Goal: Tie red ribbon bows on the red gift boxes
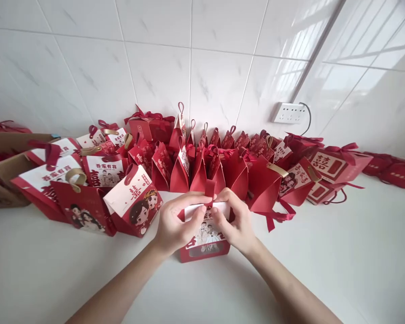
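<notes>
A red and white gift box (205,252) with a printed couple and a clear window stands upright on the white table, centre front. My left hand (182,220) pinches its top edge from the left, thumb in front and fingers behind. On the right side of the same edge, my right hand (234,218) grips in a like way, close to the left. A red ribbon loop (209,189) rises from the box top between the fingertips. The fingers hide most of the top fold.
Many similar red gift boxes (189,173) are packed in rows behind, towards the tiled wall (162,76). Left of the hands stands a box with cartoon faces (133,202). A cardboard carton (10,175) is at far left. A power strip (288,113) hangs on the wall.
</notes>
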`<act>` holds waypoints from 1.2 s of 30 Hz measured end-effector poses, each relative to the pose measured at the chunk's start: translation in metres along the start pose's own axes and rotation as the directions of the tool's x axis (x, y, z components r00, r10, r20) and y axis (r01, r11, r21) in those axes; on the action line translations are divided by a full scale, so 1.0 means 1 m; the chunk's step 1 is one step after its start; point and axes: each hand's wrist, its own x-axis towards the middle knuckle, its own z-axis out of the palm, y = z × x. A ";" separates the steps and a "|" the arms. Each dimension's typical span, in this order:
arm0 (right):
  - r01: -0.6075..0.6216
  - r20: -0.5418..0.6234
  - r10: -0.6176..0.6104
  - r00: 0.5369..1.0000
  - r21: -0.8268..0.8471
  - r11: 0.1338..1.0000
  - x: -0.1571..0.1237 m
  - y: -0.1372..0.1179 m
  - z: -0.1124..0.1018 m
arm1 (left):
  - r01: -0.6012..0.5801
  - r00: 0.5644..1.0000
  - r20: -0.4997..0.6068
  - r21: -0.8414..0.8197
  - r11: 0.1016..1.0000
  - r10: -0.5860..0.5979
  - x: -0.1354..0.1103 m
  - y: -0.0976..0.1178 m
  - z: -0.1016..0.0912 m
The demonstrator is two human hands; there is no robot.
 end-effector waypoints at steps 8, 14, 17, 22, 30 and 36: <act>-0.032 -0.053 0.032 0.998 -0.011 0.999 -0.003 -0.001 0.005 | -0.113 0.993 0.014 0.019 0.993 0.113 0.000 -0.001 0.000; -0.052 -0.078 0.050 0.996 -0.025 0.998 -0.002 -0.005 0.004 | -0.018 0.999 0.029 0.000 1.000 0.018 -0.003 -0.004 -0.001; -0.003 -0.106 -0.002 0.994 -0.051 0.999 -0.002 -0.004 0.005 | 0.038 0.999 0.038 -0.045 0.998 -0.037 -0.002 -0.006 -0.002; 0.060 -0.122 -0.070 0.990 -0.081 0.995 -0.001 -0.003 0.005 | 0.003 0.995 0.100 0.050 0.999 -0.008 0.004 -0.001 -0.004; 0.072 -0.110 -0.078 0.991 -0.060 0.996 -0.002 -0.002 0.005 | 0.026 0.998 0.060 0.048 0.999 -0.029 0.002 -0.001 -0.003; 0.007 -0.056 -0.009 0.998 -0.039 0.999 0.000 -0.003 0.002 | 0.108 0.989 0.091 0.052 0.993 -0.112 0.005 0.002 -0.005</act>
